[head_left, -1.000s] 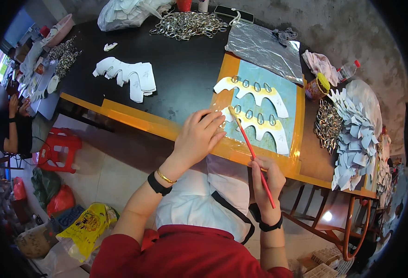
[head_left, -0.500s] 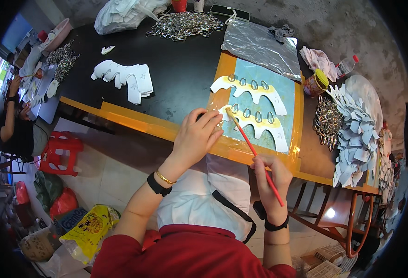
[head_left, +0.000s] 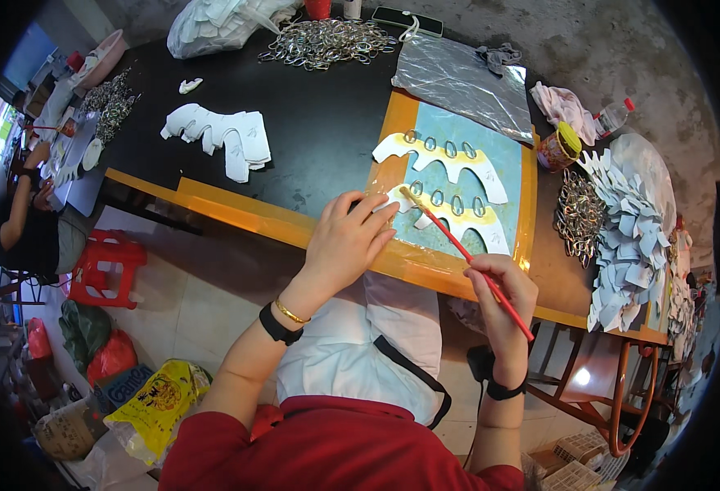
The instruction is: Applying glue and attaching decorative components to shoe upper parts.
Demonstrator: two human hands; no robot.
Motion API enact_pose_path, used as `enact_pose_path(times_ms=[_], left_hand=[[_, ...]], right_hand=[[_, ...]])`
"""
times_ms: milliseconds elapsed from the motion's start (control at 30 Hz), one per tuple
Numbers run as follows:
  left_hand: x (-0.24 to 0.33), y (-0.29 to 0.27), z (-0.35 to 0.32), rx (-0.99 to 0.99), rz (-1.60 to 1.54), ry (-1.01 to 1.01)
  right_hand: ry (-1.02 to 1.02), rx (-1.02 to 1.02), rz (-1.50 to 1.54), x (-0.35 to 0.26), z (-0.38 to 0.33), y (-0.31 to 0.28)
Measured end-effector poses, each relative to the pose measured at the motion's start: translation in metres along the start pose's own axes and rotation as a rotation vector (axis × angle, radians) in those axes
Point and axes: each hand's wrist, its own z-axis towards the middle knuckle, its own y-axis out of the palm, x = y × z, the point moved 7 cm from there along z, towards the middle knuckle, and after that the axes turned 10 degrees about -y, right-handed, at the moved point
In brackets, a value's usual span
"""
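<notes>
The left hand lies flat with its fingers spread and pressed on the near end of a white, scalloped card cut-out with a row of oval holes, which lies on a pale blue work sheet with an orange border at the near edge of the black table. The right hand pinches the red handle of a thin paintbrush between thumb and fingers, its bristle tip touching the cut-out just beside the left fingertips. A second matching white cut-out lies just beyond on the same sheet. To do this stroke well, it seems best to keep the left fingers firmly down so the thin card cannot slide or lift, draw the brush away from them along the scalloped edge, and keep the strokes light so the coating stays even and does not pool in the oval holes.
</notes>
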Motion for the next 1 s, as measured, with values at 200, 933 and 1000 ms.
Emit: enact_pose_path(times_ms=[200,933,1000], left_hand=[[0.0,0.001,0.0,-0.003,0.015,0.011],[0.003,0.001,0.002,-0.013,0.026,0.006],[0.003,-0.002,0.002,-0.006,0.013,-0.013]], right_hand=[[-0.138,-0.104,-0.076,-0.011,0.024,-0.004],[-0.12,0.299,-0.034,-0.007,0.006,-0.039],[-0.096,0.314,-0.007,-0.002,-0.004,-0.042]])
